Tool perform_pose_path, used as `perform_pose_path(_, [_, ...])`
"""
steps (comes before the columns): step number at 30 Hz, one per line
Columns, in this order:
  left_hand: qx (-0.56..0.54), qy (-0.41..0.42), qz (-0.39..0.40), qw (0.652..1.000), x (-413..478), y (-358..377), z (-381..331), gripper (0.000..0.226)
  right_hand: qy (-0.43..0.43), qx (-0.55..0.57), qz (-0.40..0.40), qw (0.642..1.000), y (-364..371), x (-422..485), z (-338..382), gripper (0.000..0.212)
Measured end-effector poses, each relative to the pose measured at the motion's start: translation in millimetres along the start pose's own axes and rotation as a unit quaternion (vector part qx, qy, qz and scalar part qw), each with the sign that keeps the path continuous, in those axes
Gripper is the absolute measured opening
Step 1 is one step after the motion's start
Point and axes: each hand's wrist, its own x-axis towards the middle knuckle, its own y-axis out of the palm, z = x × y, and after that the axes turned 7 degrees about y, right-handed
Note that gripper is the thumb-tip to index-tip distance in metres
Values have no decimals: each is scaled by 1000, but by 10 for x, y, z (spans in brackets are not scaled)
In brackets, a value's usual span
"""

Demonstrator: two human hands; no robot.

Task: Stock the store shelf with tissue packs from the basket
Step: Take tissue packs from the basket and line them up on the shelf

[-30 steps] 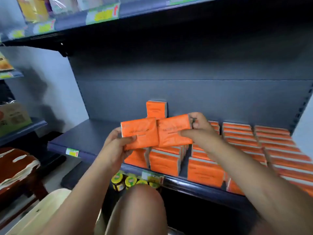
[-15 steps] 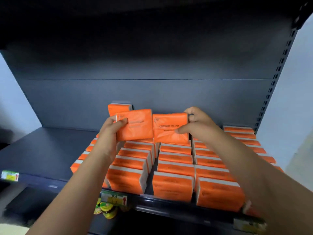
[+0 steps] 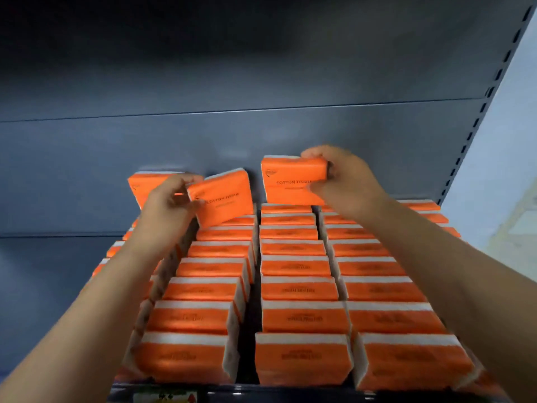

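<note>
Rows of stocked packs (image 3: 295,266) below | left pack (image 3: 225,196), right pack (image 3: 287,181) near back panel (image 3: 261,135)

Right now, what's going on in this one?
A person is stocking a dark shelf with orange tissue packs. The left hand grips one pack, tilted, above the back of a row. The right hand grips a second pack, held upright above the back of the next row. Neither looks set down yet. Rows of packs already fill most of the shelf in front of them.
</note>
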Motion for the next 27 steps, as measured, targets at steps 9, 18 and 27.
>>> perform_pose_path(9, [185, 125, -2, 975, 231, 186, 164, 52, -5, -33, -19, 999, -7, 39, -96, 50])
perform_pose_path(18, [397, 181, 68, 897, 360, 212, 279, 66, -12, -73, -37, 997, 159, 136, -75, 47])
perform_pose_path(27, [444, 165, 64, 878, 335, 259, 201, 49, -22, -105, -71, 992, 243, 255, -171, 49])
